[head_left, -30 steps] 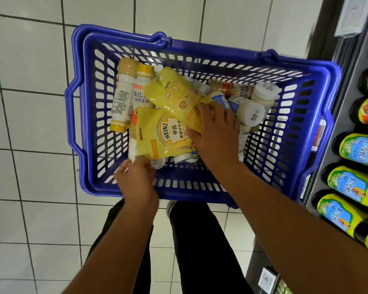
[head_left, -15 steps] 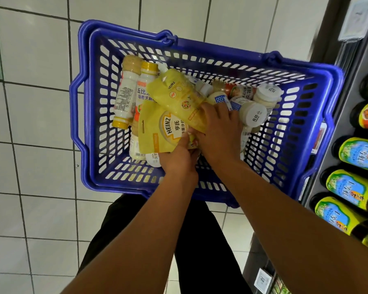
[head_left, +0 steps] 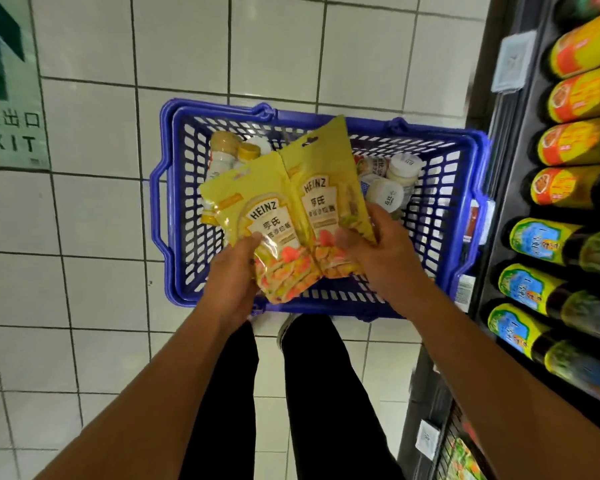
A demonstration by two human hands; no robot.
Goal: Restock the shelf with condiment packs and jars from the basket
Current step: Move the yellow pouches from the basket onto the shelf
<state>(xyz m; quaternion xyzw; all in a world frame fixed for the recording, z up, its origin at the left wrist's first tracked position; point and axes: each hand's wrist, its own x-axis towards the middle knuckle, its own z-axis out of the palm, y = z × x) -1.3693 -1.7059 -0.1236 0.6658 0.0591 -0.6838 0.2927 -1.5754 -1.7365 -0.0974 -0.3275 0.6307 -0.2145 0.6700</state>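
Observation:
Two yellow Heinz condiment packs are held up over the blue basket [head_left: 461, 216] on the tiled floor. My left hand [head_left: 234, 275] grips the lower edge of the left pack [head_left: 257, 216]. My right hand [head_left: 378, 247] pinches the right pack [head_left: 326, 188], thumb on its front. The packs stand side by side, edges touching. Below them in the basket lie several bottles and jars: yellow-capped bottles [head_left: 224, 147] at the back left and white-lidded jars [head_left: 388, 194] at the right.
A dark shelf [head_left: 499, 140] runs along the right, stocked with rows of dark bottles with yellow, red and blue labels [head_left: 568, 147]. A price tag [head_left: 511, 62] hangs on its edge. A green exit sign [head_left: 7, 98] is stuck to the floor at the left. My legs stand behind the basket.
Both hands have lifted the two yellow packs up out of the basket and turned them upright. The view has pulled back, with the basket now farther away.

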